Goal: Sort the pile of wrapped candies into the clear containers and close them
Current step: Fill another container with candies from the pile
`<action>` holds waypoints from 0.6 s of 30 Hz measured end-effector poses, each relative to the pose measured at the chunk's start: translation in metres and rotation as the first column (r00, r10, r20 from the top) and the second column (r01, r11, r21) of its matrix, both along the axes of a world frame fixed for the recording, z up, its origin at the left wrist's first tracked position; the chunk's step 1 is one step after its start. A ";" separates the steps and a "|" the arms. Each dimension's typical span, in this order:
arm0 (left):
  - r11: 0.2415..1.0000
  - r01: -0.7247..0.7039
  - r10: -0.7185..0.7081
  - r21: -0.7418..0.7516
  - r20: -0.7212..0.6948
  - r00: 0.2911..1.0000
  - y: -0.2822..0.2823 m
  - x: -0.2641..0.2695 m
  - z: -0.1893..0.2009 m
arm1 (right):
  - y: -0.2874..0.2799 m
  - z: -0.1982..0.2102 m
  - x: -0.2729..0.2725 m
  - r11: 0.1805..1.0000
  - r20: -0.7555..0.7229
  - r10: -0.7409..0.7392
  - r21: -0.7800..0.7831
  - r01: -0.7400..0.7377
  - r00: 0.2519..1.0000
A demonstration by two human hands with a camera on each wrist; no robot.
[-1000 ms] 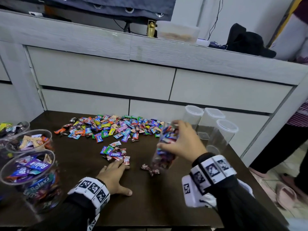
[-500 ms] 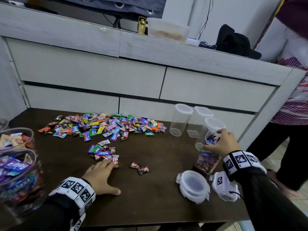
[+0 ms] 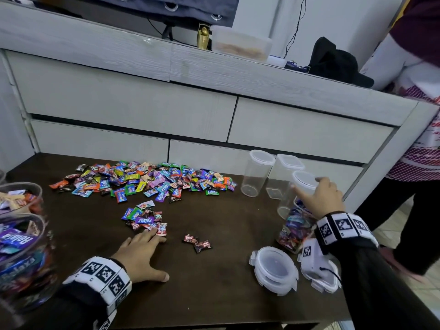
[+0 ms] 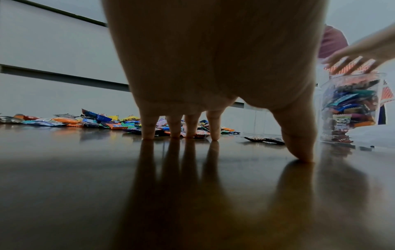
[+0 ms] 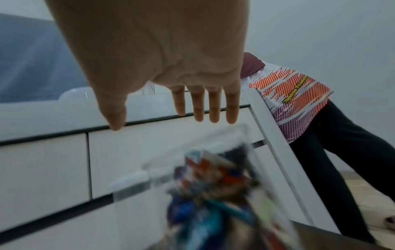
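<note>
A big pile of wrapped candies [image 3: 147,179] lies at the back of the dark table [image 3: 214,294], with a smaller bunch [image 3: 145,217] and two dark candies [image 3: 197,242] nearer me. My left hand [image 3: 147,251] rests flat on the table, fingertips touching the smaller bunch. My right hand [image 3: 314,194] hovers with straight fingers just over a lidless clear container [image 3: 295,229] full of candies, holding nothing. Three empty lidded containers [image 3: 257,172] stand behind it. Two round lids [image 3: 273,270] lie in front. In the left wrist view my left hand's [image 4: 213,104] fingertips press the tabletop.
Two open jars [image 3: 21,253] of sorted candies stand at the table's left edge. A white drawer unit [image 3: 190,110] runs behind the table. Another person [image 3: 419,163] stands close to the table's right corner. The table's front edge is near the lids.
My right hand carried the filled container from the table's middle to the right, set it down by the lids and let go. My left hand stayed put.
</note>
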State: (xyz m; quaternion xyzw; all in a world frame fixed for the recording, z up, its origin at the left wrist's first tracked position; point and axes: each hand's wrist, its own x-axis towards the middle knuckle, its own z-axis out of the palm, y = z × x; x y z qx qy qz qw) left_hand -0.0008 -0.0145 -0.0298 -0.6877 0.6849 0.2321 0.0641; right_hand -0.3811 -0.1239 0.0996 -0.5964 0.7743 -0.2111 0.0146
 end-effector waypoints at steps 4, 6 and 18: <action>0.999 0.024 -0.024 0.021 -0.014 1.000 0.002 -0.002 -0.001 | -0.039 0.030 0.007 1.000 0.038 0.028 -0.008 -0.027 0.999; 0.999 0.035 -0.034 0.018 -0.020 0.999 0.002 -0.003 -0.001 | -0.063 0.039 0.007 0.999 0.006 -0.002 0.046 0.001 1.000; 0.999 0.040 -0.040 -0.003 -0.050 0.998 0.002 0.001 -0.003 | -0.115 0.026 -0.009 0.851 -0.263 0.098 0.522 0.057 0.960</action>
